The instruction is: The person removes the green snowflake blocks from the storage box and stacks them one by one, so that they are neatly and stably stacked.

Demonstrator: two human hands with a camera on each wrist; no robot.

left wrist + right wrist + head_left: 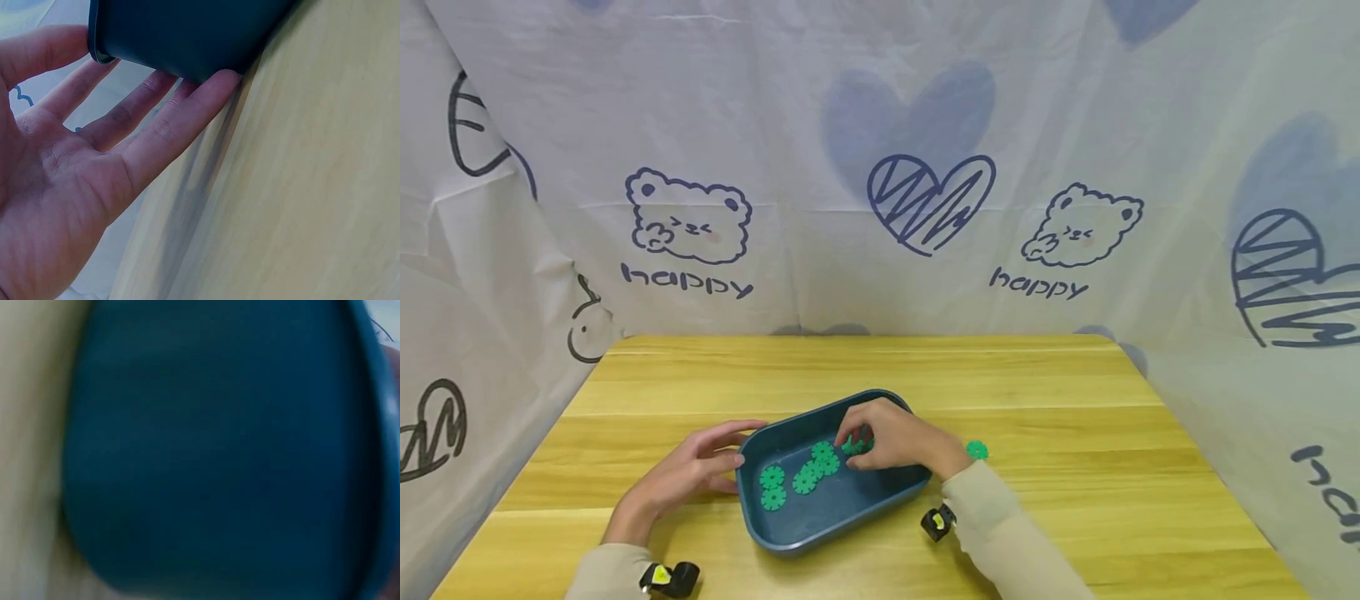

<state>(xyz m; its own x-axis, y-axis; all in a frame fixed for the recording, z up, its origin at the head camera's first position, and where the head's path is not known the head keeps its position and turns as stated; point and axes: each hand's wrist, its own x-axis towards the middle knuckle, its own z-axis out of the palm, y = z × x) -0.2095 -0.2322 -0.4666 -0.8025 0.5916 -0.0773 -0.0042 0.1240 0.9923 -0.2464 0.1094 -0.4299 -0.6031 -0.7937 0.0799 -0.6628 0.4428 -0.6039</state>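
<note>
A dark blue tub (820, 525) sits at a slant on the table, with several green notched discs (806, 478) on its floor. My left hand (688, 471) is at the tub's left end. In the left wrist view, its thumb (53, 50) touches the rim and its extended fingers (169, 128) lie along the outer wall. Over the right half of the tub, my right hand (887, 433) reaches in with bent fingers. Green discs (852, 446) show between its thumb and fingers; I cannot tell whether it pinches one. The tub's wall (212, 450) fills most of the blurred right wrist view.
One more green disc (977, 450) lies on the wooden table (1075, 500), just beyond my right wrist. White cloth (805, 167) with printed hearts and bears hangs behind the table and along its sides. Each wrist carries a small black camera (672, 579).
</note>
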